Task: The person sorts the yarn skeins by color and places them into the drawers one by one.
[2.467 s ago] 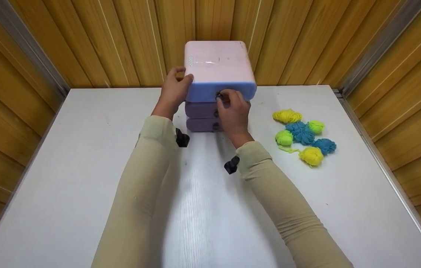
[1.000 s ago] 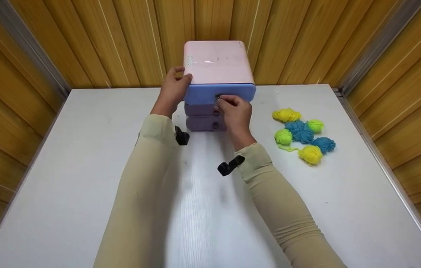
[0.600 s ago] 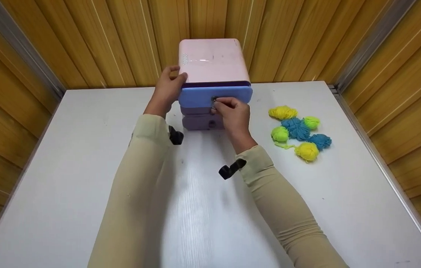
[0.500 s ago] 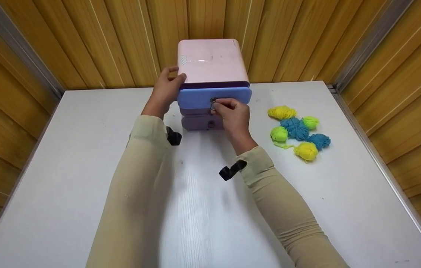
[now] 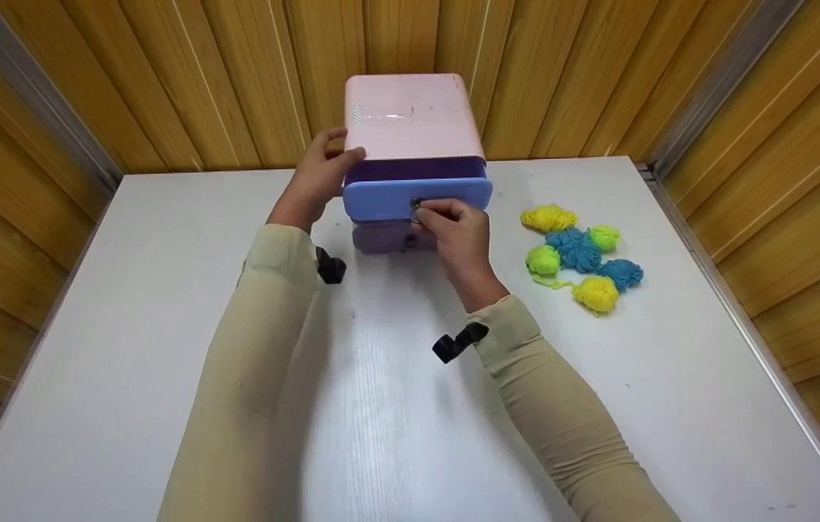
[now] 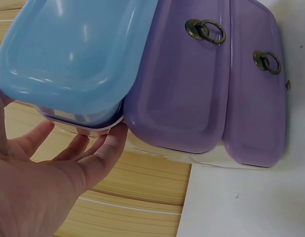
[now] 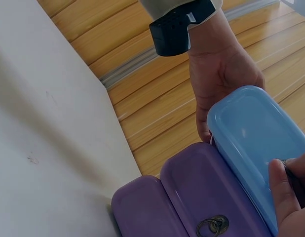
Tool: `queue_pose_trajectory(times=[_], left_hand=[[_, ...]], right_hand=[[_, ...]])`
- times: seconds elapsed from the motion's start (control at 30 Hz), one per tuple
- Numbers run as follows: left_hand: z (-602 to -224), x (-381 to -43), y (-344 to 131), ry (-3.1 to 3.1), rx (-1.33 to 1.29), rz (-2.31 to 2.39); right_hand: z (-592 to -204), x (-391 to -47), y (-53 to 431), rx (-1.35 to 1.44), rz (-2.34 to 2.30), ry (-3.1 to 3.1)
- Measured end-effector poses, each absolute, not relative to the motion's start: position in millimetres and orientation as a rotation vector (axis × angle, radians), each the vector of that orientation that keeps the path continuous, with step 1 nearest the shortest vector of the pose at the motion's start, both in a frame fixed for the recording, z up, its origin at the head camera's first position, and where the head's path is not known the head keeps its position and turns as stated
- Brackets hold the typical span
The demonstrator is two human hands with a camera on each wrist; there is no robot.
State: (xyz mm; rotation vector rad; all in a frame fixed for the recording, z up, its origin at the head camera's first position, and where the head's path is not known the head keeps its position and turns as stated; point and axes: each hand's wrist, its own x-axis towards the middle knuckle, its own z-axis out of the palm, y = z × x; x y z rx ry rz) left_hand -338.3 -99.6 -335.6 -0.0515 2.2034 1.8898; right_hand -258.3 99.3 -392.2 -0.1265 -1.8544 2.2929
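The little pink-topped cabinet (image 5: 410, 109) stands in the upper middle of the head view, close to the wood-panelled wall (image 5: 402, 36), and its top drawer, the blue drawer (image 5: 380, 201), sits partly out, with the inside showing in the gap under the pink lid.

The person's right hand (image 5: 462, 232), just right of the frame's middle, pinches the ring pull (image 5: 416, 204) on the blue front between thumb and fingers; the fingertips cover much of it, so I can't quite make out how the ring lies between them. The left hand (image 5: 319, 176), in the upper part left of centre, has its fingers loosely spread and slightly bent against the cabinet's side, thumb at the front left corner of the top.

Below the blue drawer are two purple drawers (image 6: 179, 89), both closed; the left wrist view shows a brass-coloured ring (image 6: 211, 31) on each.

Over on the right of the head view, balls of yarn lie in a cluster on the white table (image 5: 127, 362): yellow yarn (image 5: 596, 293), blue yarn (image 5: 574, 250) and green yarn (image 5: 543, 260), with a loose green strand near the bottom. A black device (image 5: 330, 267) juts from each pale sleeve (image 5: 235, 384) at the cuff.
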Motion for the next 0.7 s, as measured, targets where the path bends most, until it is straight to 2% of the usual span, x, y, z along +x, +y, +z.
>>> queue_pose_trajectory(times=[0.7], left_hand=[[-335, -333, -104, 2.258, 0.170, 1.785]], right_hand=[[-393, -238, 106, -0.075, 2.321, -1.857]])
